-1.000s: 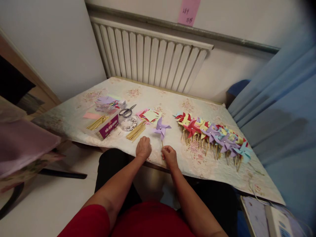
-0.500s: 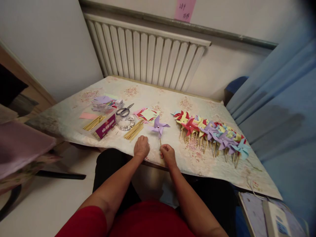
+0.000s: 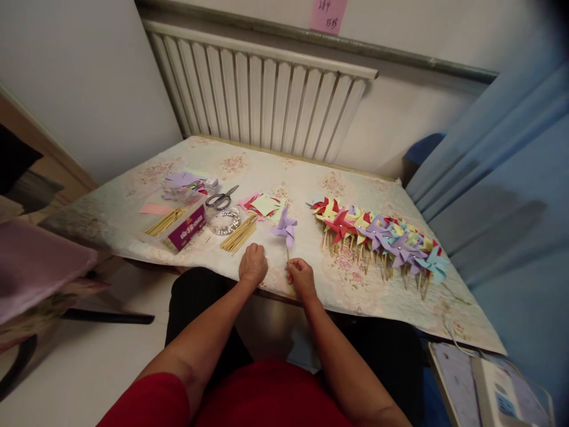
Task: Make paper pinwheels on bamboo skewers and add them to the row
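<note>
My right hand [image 3: 301,277] is closed on the thin stick of a purple paper pinwheel [image 3: 284,228], which stands up over the near edge of the table. My left hand [image 3: 253,264] rests as a closed fist on the tablecloth just left of it; what it holds, if anything, is hidden. To the right lies a long row of finished pinwheels [image 3: 377,235] in red, yellow, purple and blue, with their sticks pointing towards me.
Left of my hands lie a bundle of wooden sticks [image 3: 240,233], a bag of beads [image 3: 224,221], scissors [image 3: 221,198], coloured paper squares [image 3: 263,205] and a clear box with a purple label [image 3: 184,225]. A radiator [image 3: 258,95] stands behind the table [image 3: 267,166]. Blue cloth [image 3: 502,196] hangs at right.
The purple pinwheel has turned on its stick, so its face now shows edge-on. Both hands have stayed in place near the table edge.
</note>
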Demonstrator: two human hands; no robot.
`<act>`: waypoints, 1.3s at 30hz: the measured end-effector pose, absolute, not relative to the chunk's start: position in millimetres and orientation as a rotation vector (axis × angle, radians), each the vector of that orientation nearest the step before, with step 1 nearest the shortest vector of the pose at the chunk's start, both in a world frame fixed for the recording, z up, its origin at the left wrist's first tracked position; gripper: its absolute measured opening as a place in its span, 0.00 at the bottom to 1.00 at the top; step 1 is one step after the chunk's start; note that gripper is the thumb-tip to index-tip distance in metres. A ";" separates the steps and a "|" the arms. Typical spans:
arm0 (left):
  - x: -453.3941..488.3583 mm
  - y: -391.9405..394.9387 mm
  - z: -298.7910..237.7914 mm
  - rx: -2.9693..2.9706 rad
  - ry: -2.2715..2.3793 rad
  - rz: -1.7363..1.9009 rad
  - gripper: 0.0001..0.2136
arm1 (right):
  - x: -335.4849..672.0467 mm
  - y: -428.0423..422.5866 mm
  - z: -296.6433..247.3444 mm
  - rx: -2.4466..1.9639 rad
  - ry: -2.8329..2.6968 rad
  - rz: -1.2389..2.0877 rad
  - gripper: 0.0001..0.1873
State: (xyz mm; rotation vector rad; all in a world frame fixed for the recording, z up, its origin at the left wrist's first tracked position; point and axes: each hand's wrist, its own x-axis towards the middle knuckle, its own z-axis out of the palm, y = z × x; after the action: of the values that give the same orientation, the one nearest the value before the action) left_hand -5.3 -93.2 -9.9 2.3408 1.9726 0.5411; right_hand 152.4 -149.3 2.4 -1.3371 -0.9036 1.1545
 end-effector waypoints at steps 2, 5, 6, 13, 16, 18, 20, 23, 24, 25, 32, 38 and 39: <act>-5.4 -93.3 -9.2 2.341 1.974 0.541 0.08 | 152.6 -149.0 2.6 -1.335 -0.907 1.160 0.08; -5.3 -93.8 -7.7 2.339 1.976 0.537 0.07 | 153.1 -148.6 2.6 -1.331 -0.905 1.176 0.08; -5.3 -94.0 -7.4 2.339 1.977 0.533 0.07 | 153.4 -148.5 2.4 -1.327 -0.904 1.181 0.08; -5.1 -93.9 -9.6 2.345 1.978 0.547 0.07 | 157.7 -146.4 -6.5 -1.270 -0.904 1.206 0.08; -5.5 -93.2 -11.7 2.358 1.972 0.576 0.07 | 160.0 -144.6 -12.0 -1.229 -0.907 1.225 0.08; -5.8 -92.7 -12.5 2.371 1.972 0.567 0.07 | 161.2 -143.5 -14.8 -1.204 -0.906 1.245 0.08; -6.1 -92.1 -12.7 2.382 1.978 0.549 0.07 | 162.0 -142.7 -16.7 -1.191 -0.896 1.255 0.08; -6.1 -91.4 -12.6 2.394 1.991 0.536 0.07 | 162.5 -142.2 -18.0 -1.180 -0.887 1.263 0.08; -6.0 -91.2 -12.6 2.395 1.994 0.535 0.07 | 162.6 -142.2 -18.1 -1.176 -0.884 1.266 0.08; -6.0 -91.0 -12.7 2.396 1.996 0.535 0.07 | 162.7 -142.2 -18.2 -1.174 -0.882 1.270 0.08; -6.8 -90.1 -13.9 2.401 1.975 0.569 0.08 | 163.3 -140.6 -19.3 -1.156 -0.845 1.288 0.08; -5.9 -90.5 -12.1 2.386 1.980 0.577 0.08 | 164.0 -140.0 -19.6 -1.134 -0.840 1.289 0.08; -5.7 -90.7 -11.8 2.386 1.981 0.578 0.08 | 164.1 -140.2 -19.3 -1.134 -0.841 1.290 0.08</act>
State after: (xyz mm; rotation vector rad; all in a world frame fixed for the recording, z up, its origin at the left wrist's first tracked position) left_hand -5.7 -90.7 -11.8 2.3859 1.9809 0.5781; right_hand 164.1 -140.2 -19.3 -1.1340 -0.8412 1.2902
